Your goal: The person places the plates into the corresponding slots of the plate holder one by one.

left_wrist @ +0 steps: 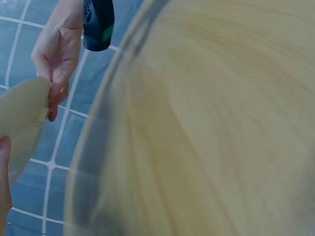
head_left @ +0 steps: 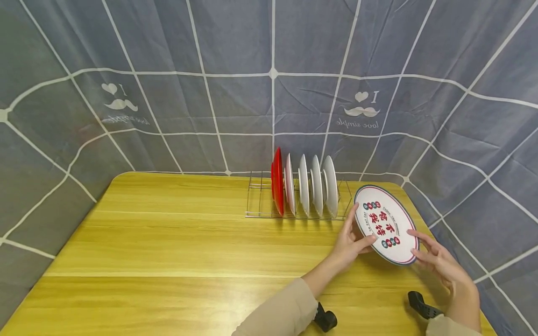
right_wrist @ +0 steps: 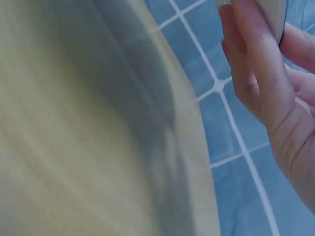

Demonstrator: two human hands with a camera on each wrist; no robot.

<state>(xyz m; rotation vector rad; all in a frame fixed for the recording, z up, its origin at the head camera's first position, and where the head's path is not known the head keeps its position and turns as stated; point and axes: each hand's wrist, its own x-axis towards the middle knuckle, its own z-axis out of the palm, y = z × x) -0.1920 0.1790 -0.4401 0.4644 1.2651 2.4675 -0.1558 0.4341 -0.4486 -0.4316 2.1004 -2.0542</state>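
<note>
Both hands hold a white plate (head_left: 395,212) with a blue-and-red rim and red characters, tilted above the table's right side. My left hand (head_left: 350,243) grips its lower left edge, thumb on the face and fingers at the rim. On the right edge, my right hand (head_left: 441,262) pinches the plate with its fingers on the face; its other side is hidden in the head view. The left wrist view shows the plate's pale underside (left_wrist: 22,118) between the two hands. In the right wrist view, only a bit of the plate (right_wrist: 273,14) shows between the fingers.
A wire dish rack (head_left: 258,215) stands at the table's back, left of the held plate. Upright in it are a red plate (head_left: 278,182) and several white plates (head_left: 331,186). The wooden table (head_left: 168,247) meets a grey checked curtain (head_left: 235,102) behind and at the sides.
</note>
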